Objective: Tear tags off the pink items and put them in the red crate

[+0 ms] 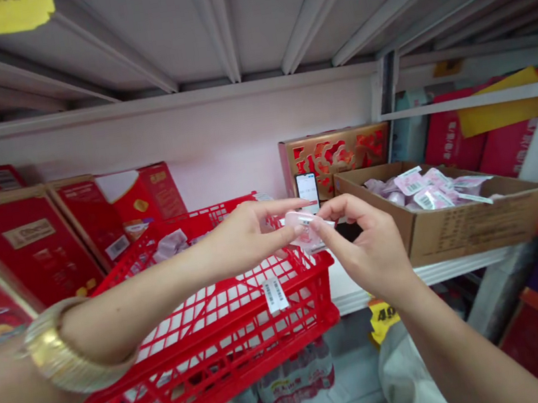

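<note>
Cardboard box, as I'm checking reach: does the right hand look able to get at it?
Probably yes: the cardboard box is open-topped beside the right hand, nothing visibly between, though that hand is holding a pink packet.

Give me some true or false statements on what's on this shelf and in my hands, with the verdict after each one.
1. The left hand and right hand both touch a small pink packet. True.
2. The plastic crate has solid blue walls. False: the plastic crate is red, with openwork walls.
3. The smartphone has its screen lit. True.
4. The cardboard box on the right is closed. False: the cardboard box is open, holding packets with barcode labels.
5. The gold bangle is on the right wrist. False: the gold bangle is on the left.
</note>
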`<act>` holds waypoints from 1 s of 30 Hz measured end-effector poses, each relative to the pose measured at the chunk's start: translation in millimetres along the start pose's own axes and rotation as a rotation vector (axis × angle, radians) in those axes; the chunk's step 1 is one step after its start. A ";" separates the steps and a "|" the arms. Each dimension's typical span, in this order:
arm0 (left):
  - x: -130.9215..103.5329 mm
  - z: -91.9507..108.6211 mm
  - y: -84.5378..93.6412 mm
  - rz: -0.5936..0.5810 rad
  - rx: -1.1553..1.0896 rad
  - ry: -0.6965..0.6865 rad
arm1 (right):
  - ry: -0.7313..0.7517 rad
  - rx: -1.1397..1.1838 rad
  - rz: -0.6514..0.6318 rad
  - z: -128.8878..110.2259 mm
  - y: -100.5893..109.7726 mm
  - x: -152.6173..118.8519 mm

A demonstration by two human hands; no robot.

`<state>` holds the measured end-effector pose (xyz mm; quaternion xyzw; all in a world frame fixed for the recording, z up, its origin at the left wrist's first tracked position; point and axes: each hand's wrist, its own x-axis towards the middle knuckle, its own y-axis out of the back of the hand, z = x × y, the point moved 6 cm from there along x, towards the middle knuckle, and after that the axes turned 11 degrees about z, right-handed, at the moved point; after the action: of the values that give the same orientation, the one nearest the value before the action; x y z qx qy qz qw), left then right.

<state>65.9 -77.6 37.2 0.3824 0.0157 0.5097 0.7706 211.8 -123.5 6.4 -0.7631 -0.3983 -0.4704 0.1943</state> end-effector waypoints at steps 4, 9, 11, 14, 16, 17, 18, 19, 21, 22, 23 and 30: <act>14.5 16.9 -16.5 -0.003 -0.006 0.086 | 0.040 -0.042 0.022 12.9 25.7 8.6; 58.1 41.2 -52.8 -0.045 -0.258 0.078 | 0.107 -0.199 0.109 35.9 66.0 40.3; 85.9 52.7 -68.5 -0.047 -0.353 0.061 | 0.121 -0.285 0.160 52.4 81.7 63.8; 129.1 69.7 -90.5 -0.046 -0.420 0.049 | 0.103 -0.424 0.226 88.2 101.6 104.5; 151.4 75.6 -101.0 -0.028 -0.394 0.076 | 0.028 -0.537 0.206 116.4 110.6 127.0; 158.9 77.2 -104.2 -0.019 -0.367 0.084 | -0.009 -0.601 0.184 128.4 114.6 134.6; 163.4 78.0 -105.9 -0.012 -0.339 0.082 | -0.033 -0.659 0.159 137.3 118.2 139.0; 164.9 78.2 -105.9 -0.012 -0.314 0.068 | -0.044 -0.708 0.141 142.4 121.7 140.2; 159.9 76.3 -99.9 -0.017 -0.275 0.018 | -0.030 -0.759 0.141 141.1 128.4 133.5; 153.8 73.7 -93.5 -0.015 -0.252 -0.005 | -0.012 -0.754 0.156 135.5 131.1 126.3; 145.9 70.0 -84.7 -0.007 -0.219 -0.022 | 0.010 -0.730 0.175 127.6 132.9 117.0; 43.9 45.5 9.9 0.156 0.202 -0.130 | 0.227 -0.420 0.254 56.5 116.6 24.9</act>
<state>98.2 -66.9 91.3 0.4904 -0.0129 0.5381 0.6854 341.8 -145.8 10.0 -0.7731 -0.1685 -0.5970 0.1325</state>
